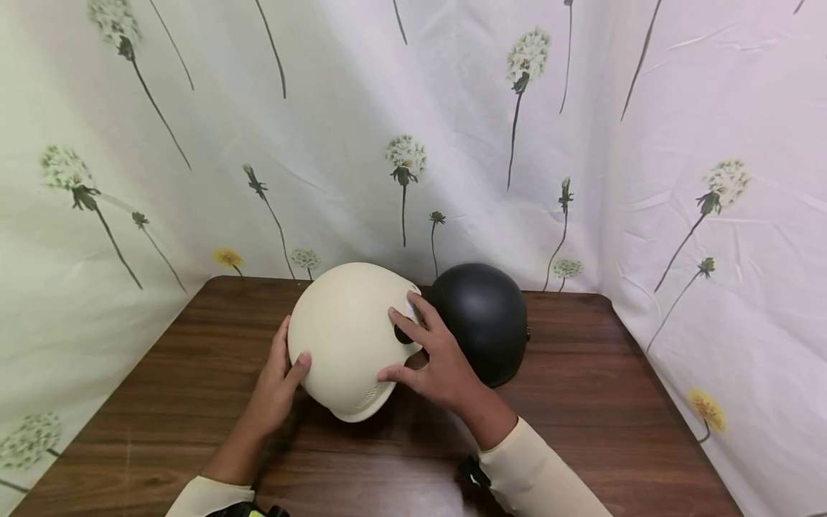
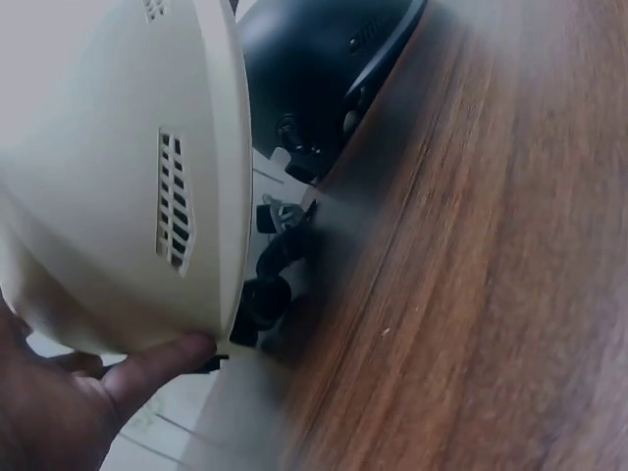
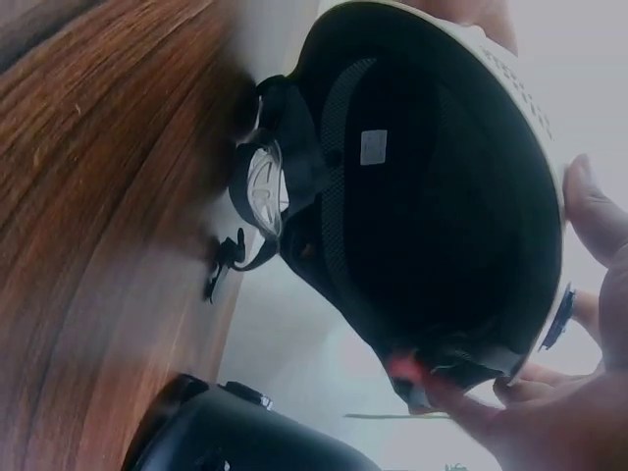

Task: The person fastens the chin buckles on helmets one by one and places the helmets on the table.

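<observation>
A cream helmet (image 1: 349, 330) is held tilted over the table between both hands. My left hand (image 1: 274, 384) grips its left side, thumb on the shell; in the left wrist view that thumb lies along the rim near a slotted vent (image 2: 174, 201). On the other side my right hand (image 1: 446, 362) holds the helmet's edge, its fingers around a dark round piece (image 1: 404, 331). The right wrist view looks into the dark lining (image 3: 442, 196), where a small white label (image 3: 374, 147) shows. Black straps (image 3: 294, 147) hang from the helmet toward the tabletop.
A black helmet (image 1: 484, 316) sits on the brown wooden table (image 1: 581, 402), just right of the cream one. Behind and along both sides hangs a white curtain (image 1: 310, 129) printed with dandelions.
</observation>
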`<action>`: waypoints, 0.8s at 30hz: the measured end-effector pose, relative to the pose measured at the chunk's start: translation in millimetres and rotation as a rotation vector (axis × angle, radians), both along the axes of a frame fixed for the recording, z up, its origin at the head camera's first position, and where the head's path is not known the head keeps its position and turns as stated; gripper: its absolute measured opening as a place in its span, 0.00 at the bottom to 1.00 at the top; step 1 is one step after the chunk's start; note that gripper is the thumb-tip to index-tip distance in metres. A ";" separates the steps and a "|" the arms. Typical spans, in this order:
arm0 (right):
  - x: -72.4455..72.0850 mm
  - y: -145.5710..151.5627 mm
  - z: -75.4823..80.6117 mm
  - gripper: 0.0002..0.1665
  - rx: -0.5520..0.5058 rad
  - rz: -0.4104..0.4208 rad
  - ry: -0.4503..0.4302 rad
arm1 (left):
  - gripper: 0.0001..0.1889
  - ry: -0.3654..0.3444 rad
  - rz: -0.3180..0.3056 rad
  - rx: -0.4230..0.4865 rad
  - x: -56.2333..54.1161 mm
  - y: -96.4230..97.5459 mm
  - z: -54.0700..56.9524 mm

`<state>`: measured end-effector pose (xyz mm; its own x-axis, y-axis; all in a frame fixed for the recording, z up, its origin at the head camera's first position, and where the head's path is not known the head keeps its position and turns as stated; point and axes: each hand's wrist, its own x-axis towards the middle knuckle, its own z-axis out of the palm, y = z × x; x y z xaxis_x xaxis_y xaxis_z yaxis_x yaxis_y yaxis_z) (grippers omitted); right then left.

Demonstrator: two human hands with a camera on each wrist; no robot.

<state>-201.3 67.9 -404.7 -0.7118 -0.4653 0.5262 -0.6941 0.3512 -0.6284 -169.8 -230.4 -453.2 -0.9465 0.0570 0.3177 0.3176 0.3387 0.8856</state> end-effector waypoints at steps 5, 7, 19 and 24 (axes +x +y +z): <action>1.5 -0.4 1.0 0.55 0.021 0.015 0.017 | 0.38 -0.019 -0.062 0.110 0.4 0.5 -5.3; 1.9 -0.1 1.5 0.55 0.024 0.018 0.040 | 0.37 -0.027 -0.070 0.141 0.6 0.9 -6.6; 5.1 1.0 8.0 0.54 0.022 0.017 0.131 | 0.35 -0.017 -0.153 0.152 -0.6 4.2 -8.2; 5.8 2.2 10.9 0.53 0.023 0.018 0.137 | 0.35 -0.032 -0.191 0.162 -2.8 5.7 -11.0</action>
<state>-195.4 70.1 -393.7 -0.6255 -0.4904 0.6068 -0.7791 0.3507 -0.5197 -172.6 -224.7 -464.1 -0.9330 0.1866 0.3077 0.3336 0.1278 0.9340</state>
